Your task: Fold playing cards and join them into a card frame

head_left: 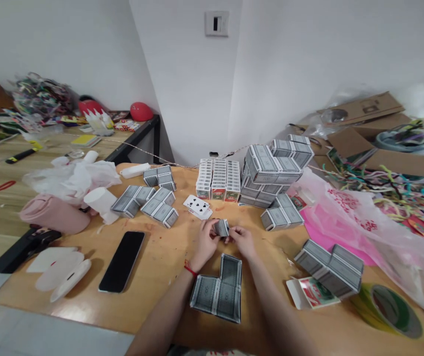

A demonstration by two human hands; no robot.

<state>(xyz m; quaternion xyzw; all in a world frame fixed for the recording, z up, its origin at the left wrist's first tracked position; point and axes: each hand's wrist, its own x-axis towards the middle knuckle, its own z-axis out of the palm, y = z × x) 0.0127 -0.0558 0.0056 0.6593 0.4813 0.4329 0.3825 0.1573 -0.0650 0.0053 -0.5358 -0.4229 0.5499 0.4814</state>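
Note:
Between my two hands is a small folded piece made of grey-backed playing cards (221,228). My left hand (207,238) grips its left side, with a red string bracelet at the wrist. The fingers of my right hand (242,240) pinch its right edge. Nearer to me, between my forearms, lies an L-shaped block of folded playing cards (217,291). Just beyond my hands is a loose pile of playing cards (197,206), face up with a spade card on top. Some of my fingertips are hidden behind the piece.
Boxed card decks (218,180) stand in rows at the back, beside a tall stack of card blocks (267,173). More card blocks (160,205) lie at left. A black phone (122,262), pink roll (54,213), opened card box (314,292) and tape roll (390,309) surround the workspace.

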